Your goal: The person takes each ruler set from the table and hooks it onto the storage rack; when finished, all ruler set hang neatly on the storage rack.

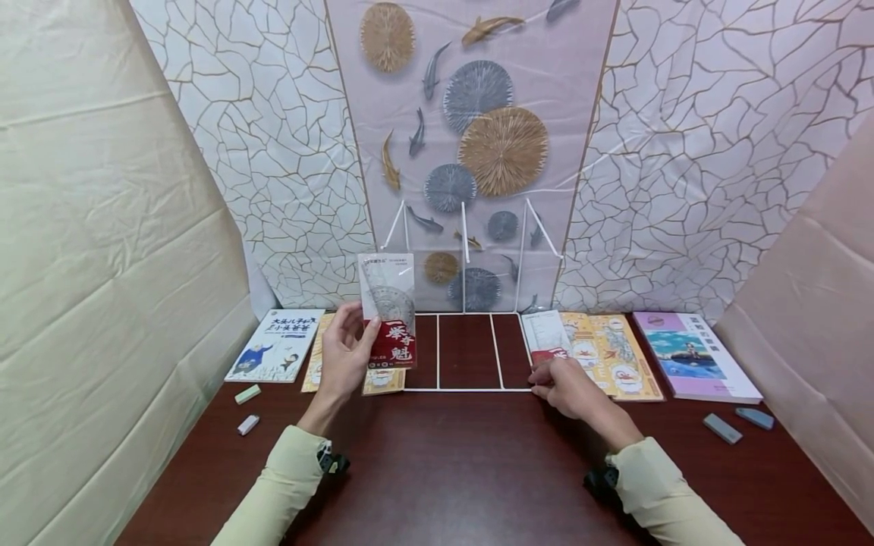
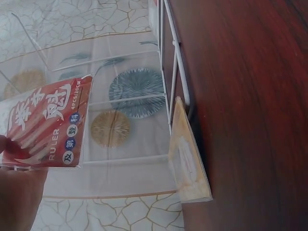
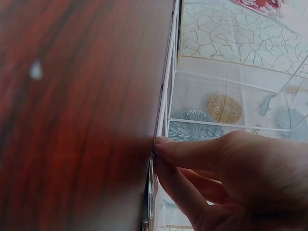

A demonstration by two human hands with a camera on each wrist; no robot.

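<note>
My left hand [image 1: 344, 355] holds up a flat packet of rulers [image 1: 388, 299], thumb on its front and fingers behind. In the left wrist view the packet's red lower part [image 2: 57, 122] reads "RULER 4PCS/20CM". A second, similar white-and-red ruler packet [image 1: 546, 331] lies at the right end of a white wire rack [image 1: 466, 390], partly over a yellow patterned booklet [image 1: 617, 353]. My right hand [image 1: 573, 388] pinches this packet's near edge low at the tabletop. From the right wrist camera, the thumb and forefinger meet at a thin edge, and the packet's face is hidden.
Another yellow booklet [image 1: 315, 356] lies behind my left hand. A white picture book [image 1: 276, 345] is at far left and a purple-and-blue book [image 1: 693, 356] at far right. Small erasers [image 1: 248, 393] lie at left; grey-blue pieces [image 1: 722, 428] lie at right. Patterned cloth hangs behind.
</note>
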